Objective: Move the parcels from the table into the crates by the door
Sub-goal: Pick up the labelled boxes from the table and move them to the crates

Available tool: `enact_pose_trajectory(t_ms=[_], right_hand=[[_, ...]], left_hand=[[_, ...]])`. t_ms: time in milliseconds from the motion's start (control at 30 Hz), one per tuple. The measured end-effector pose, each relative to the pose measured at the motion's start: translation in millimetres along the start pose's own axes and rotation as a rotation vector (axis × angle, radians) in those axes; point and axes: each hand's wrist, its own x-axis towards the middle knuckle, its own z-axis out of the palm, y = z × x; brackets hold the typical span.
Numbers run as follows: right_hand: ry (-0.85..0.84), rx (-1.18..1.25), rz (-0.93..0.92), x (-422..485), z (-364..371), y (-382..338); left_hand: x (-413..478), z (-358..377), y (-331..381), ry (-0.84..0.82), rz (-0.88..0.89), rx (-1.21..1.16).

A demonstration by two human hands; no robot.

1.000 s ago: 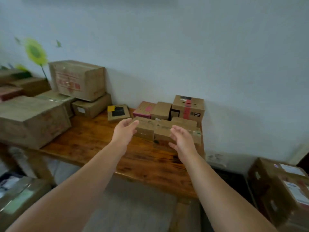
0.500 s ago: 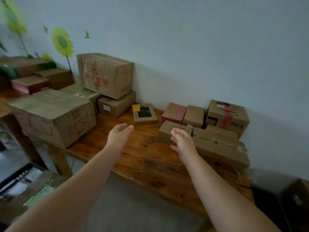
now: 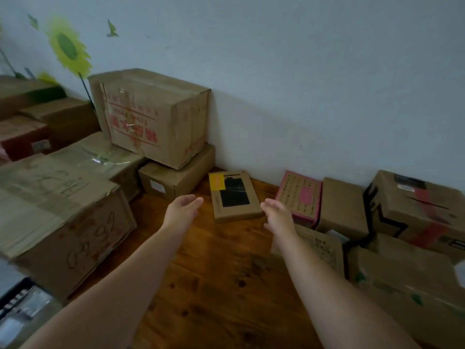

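A flat cardboard parcel (image 3: 234, 196) with a yellow label and a black patch lies on the wooden table (image 3: 221, 273), near the wall. My left hand (image 3: 182, 211) hovers just left of it, fingers straight, holding nothing. My right hand (image 3: 278, 215) hovers at the parcel's right front corner, fingers relaxed and empty. A pink-edged parcel (image 3: 300, 197) and a plain brown parcel (image 3: 343, 207) lie to the right. Under my right forearm sits a printed brown parcel (image 3: 322, 245).
A big box with red print (image 3: 151, 117) is stacked on a smaller box (image 3: 176, 178) at the back left. A large scribbled box (image 3: 57, 217) fills the left side. More boxes (image 3: 412, 207) crowd the right. A dark crate (image 3: 22, 306) shows at lower left.
The view has swung left and closer to the table. Both hands have moved away from the right-hand cluster and now flank the flat parcel with the yellow label.
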Motion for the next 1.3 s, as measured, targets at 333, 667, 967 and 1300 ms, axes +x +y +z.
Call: enact_pose_trajectory(t_ms=[333, 667, 967, 1300], right_hand=[[0.076, -0.198, 0.159, 97, 45, 17], [0.128, -0.345, 0.299, 126, 67, 45], [0.182, -0.301, 0.291, 96, 76, 41], [0.301, 0.062, 0.185, 22, 78, 1]], left_hand=[[121, 18, -17, -0.111, -0.170, 0.044], [175, 50, -56, -0.288, -0.360, 0.083], [159, 42, -50, -0.373, -0.292, -0.083], [125, 5, 7, -0.359, -0.068, -0.261]])
